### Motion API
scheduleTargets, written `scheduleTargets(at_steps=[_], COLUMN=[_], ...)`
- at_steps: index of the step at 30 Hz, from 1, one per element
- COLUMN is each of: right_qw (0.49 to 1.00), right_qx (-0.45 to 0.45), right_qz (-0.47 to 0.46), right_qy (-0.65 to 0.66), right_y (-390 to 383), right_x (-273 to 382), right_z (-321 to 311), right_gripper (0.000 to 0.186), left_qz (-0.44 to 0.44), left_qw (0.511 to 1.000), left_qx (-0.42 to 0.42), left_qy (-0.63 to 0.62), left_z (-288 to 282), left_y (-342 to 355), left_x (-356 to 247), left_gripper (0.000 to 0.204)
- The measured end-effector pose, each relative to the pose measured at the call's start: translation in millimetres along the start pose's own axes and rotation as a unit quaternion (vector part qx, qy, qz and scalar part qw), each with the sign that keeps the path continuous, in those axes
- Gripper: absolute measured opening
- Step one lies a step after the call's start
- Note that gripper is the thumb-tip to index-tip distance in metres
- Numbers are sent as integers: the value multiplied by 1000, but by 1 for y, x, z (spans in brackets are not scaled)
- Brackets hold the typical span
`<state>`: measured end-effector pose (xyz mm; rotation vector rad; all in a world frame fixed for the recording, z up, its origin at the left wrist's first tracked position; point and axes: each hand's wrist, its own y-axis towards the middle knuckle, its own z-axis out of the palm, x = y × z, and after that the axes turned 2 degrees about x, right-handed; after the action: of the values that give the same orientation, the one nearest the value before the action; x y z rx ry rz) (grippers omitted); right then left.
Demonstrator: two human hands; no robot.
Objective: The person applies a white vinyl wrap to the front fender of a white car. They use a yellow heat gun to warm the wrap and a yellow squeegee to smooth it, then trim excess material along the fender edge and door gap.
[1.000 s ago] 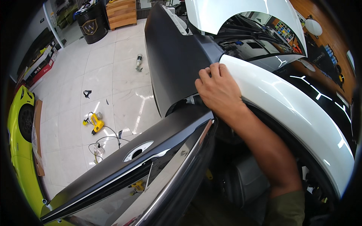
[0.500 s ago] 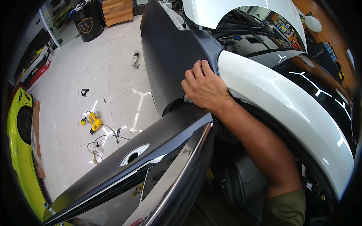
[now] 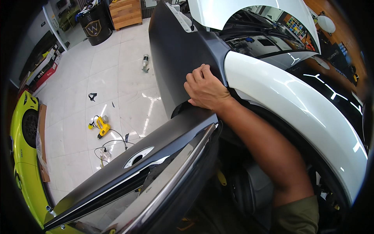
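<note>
My right hand [image 3: 206, 87] rests on the rear part of the matte dark front fender [image 3: 177, 54], close to the base of the glossy white roof pillar [image 3: 280, 85]. Its fingers are curled together against the panel, and whatever they pinch is hidden beneath them. Just below my wrist lies the front end of the opened dark car door [image 3: 97, 181], which has an oval cutout [image 3: 138, 157] with a pale rim. The door's window frame [image 3: 171, 185] slants toward me. My left hand does not show.
On the white tile floor [image 3: 78, 132] lie a yellow heat gun [image 3: 103, 127] with its cable, a spray bottle [image 3: 145, 61] and dark scraps [image 3: 92, 96]. A lime green car [image 3: 27, 163] stands at left. The white hood [image 3: 249, 9] is raised; a seat [image 3: 257, 183] shows inside.
My right hand has shifted slightly left and its fingers are drawn closer together. The view has turned a little, so the floor items appear farther right.
</note>
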<state>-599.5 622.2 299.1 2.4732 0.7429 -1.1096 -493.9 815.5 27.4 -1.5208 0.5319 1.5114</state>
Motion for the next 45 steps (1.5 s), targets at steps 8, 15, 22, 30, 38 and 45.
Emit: scheduleTargets(at_steps=[8, 15, 22, 30, 38, 45], right_qw=[997, 949, 794, 514, 587, 654], right_qx=[58, 17, -72, 112, 67, -15], right_qz=[-13, 235, 289, 407, 375, 386], right_qy=[50, 210, 531, 747, 714, 651], right_y=[-12, -69, -167, -237, -243, -250], right_x=[-14, -66, 15, 107, 100, 98], right_z=[-15, -119, -142, -113, -105, -87], right_gripper=[31, 37, 36, 29, 18, 23], left_qz=[74, 104, 316, 373, 363, 178], left_qw=[997, 992, 932, 913, 918, 970], left_qx=[-7, -59, -149, -145, -112, -131], left_qy=[25, 27, 99, 75, 111, -100], left_z=[-6, -6, -13, 4, 10, 8], left_y=[-17, -33, -47, -39, -41, -53], left_x=[-8, -49, -171, -186, -187, -146], left_gripper=[27, 17, 15, 11, 17, 33])
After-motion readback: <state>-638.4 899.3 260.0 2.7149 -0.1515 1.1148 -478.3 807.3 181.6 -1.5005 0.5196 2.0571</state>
